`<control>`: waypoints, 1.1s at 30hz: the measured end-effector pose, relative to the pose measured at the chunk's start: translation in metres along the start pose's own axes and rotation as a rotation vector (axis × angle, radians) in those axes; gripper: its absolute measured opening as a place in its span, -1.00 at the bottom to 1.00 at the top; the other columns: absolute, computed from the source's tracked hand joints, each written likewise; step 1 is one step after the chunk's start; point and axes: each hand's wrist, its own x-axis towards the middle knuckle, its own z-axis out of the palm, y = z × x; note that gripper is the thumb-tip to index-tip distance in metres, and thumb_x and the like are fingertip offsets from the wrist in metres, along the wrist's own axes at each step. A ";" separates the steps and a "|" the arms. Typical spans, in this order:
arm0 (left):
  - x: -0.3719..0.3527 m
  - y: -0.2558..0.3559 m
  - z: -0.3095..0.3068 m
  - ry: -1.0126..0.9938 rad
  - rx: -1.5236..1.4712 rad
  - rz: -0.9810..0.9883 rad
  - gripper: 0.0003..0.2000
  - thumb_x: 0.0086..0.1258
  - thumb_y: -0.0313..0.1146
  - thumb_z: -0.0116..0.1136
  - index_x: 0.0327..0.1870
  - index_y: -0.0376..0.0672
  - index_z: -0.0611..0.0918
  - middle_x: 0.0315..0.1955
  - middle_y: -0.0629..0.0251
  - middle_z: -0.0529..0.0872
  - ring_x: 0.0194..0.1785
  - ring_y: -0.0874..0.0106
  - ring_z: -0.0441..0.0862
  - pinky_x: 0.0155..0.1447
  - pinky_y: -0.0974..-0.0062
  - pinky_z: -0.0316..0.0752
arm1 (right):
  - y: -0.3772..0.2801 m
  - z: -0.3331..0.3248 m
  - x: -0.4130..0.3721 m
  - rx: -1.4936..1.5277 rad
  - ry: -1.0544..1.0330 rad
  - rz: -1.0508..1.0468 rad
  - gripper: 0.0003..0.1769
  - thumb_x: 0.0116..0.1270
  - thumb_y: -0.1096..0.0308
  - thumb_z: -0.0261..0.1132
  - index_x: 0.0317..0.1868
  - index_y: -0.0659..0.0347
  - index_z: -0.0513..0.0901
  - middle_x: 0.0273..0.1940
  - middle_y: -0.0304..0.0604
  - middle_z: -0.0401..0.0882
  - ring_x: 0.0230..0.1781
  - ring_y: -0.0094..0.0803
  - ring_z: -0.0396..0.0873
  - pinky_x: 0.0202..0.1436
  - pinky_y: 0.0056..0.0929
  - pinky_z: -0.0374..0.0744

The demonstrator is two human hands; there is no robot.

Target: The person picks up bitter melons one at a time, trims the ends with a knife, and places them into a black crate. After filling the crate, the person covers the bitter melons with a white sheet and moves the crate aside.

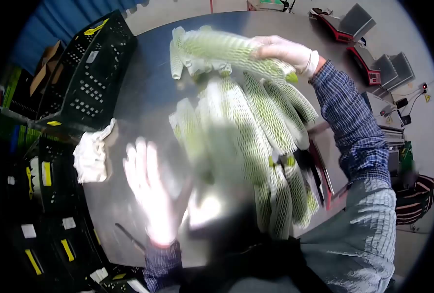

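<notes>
My right hand (285, 51), in a pale glove, grips one end of a long green vegetable in white foam netting (226, 51) at the far side of the steel table (143, 73). Below it lies a fan of several more netted green vegetables (261, 122), reaching toward the near edge. My left hand (151, 190), also gloved, is blurred, fingers spread, empty, just left of that pile and above the table. Both sleeves are blue plaid.
A black perforated crate (87, 73) stands at the table's far left. A crumpled white cloth (92, 154) lies on the left edge. More black crates (55, 219) are stacked lower left. Red and grey scales (358, 24) sit on the floor at right.
</notes>
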 end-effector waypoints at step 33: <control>-0.167 0.078 -0.018 0.290 -0.360 -0.134 -0.37 -0.06 -0.34 0.58 0.14 -0.11 0.59 -0.08 0.17 0.73 -0.13 0.22 0.75 -0.04 0.38 0.63 | 0.068 0.330 -0.167 0.729 0.170 -0.455 -0.27 0.13 0.39 0.48 0.31 0.33 0.40 0.05 -0.08 0.62 0.09 -0.32 0.62 0.25 -0.29 0.57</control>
